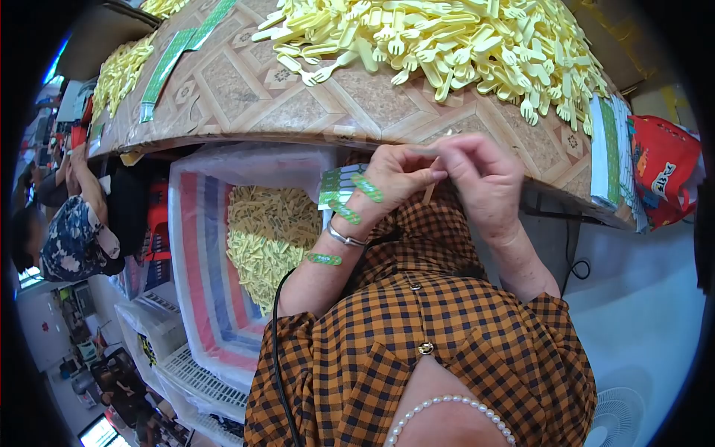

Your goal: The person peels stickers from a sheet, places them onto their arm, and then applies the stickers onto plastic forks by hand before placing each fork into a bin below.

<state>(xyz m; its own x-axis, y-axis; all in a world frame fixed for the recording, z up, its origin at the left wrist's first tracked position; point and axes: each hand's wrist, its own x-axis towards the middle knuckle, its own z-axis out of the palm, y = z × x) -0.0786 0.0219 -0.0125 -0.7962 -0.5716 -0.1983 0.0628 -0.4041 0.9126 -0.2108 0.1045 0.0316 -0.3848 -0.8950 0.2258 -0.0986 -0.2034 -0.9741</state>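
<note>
Near the table's front edge, my left hand (398, 175) and my right hand (480, 175) meet with fingers pinched together. Something small and thin is between them, too small to name. Green stickers (345, 212) are on the back of my left hand and wrist. Beside that wrist lie green-and-white printed strips (335, 186). A big pile of pale yellow plastic forks (454, 45) covers the far part of the patterned table (328, 112).
Left of my lap, a lined bin (201, 261) holds many small yellow and brownish pieces (268, 238). More strips (607, 149) and a red bag (666, 171) are at the table's right. Another person (74, 231) sits at the far left; a fan (618, 417) stands lower right.
</note>
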